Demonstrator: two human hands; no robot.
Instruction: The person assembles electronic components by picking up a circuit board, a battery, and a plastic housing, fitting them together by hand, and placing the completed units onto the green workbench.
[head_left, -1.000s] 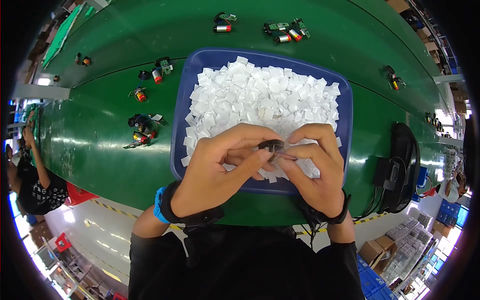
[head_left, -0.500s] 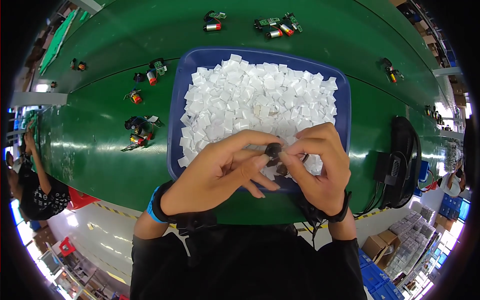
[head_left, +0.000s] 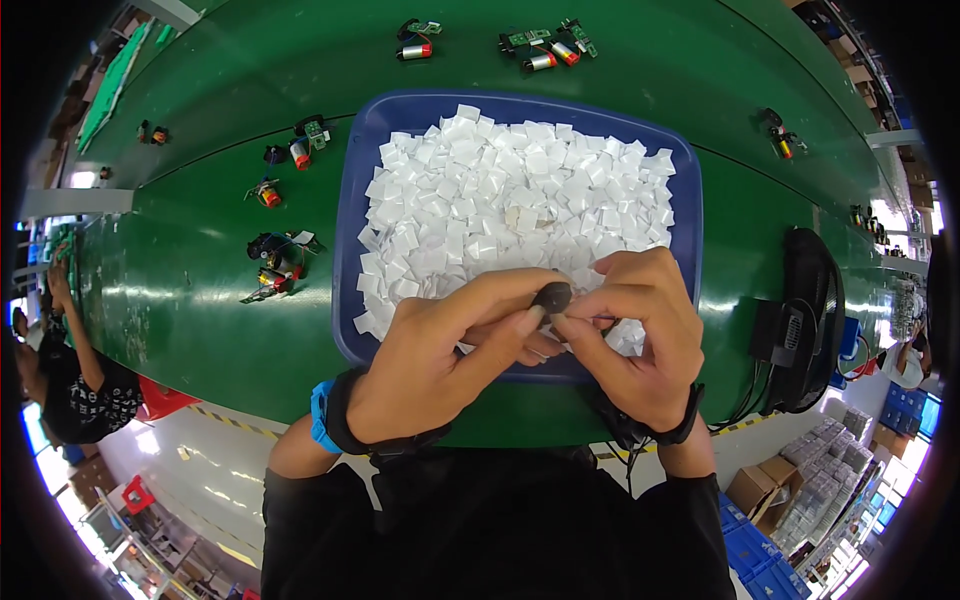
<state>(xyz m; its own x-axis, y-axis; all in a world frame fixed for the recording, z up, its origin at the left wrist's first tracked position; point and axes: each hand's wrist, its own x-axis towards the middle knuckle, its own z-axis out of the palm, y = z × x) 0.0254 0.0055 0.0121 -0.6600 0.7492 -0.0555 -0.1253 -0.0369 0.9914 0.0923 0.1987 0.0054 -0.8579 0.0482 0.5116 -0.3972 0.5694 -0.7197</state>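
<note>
From afar I see the left hand (head_left: 430, 355) and right hand (head_left: 640, 325) close together, thumbs (head_left: 495, 352) pinched in, the left forearm (head_left: 300, 450) and right forearm (head_left: 688, 461) reaching from the near side.

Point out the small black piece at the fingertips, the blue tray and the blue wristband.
Small black piece (head_left: 553, 296): head view, on its dark upper face.
Blue tray (head_left: 687, 215): head view, on its right wall.
Blue wristband (head_left: 320, 415): head view, on its outer side.

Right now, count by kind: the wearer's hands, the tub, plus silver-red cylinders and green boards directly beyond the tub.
Hands: 2
Tub: 1
Cylinders: 3
Boards: 3
Total: 9
</note>
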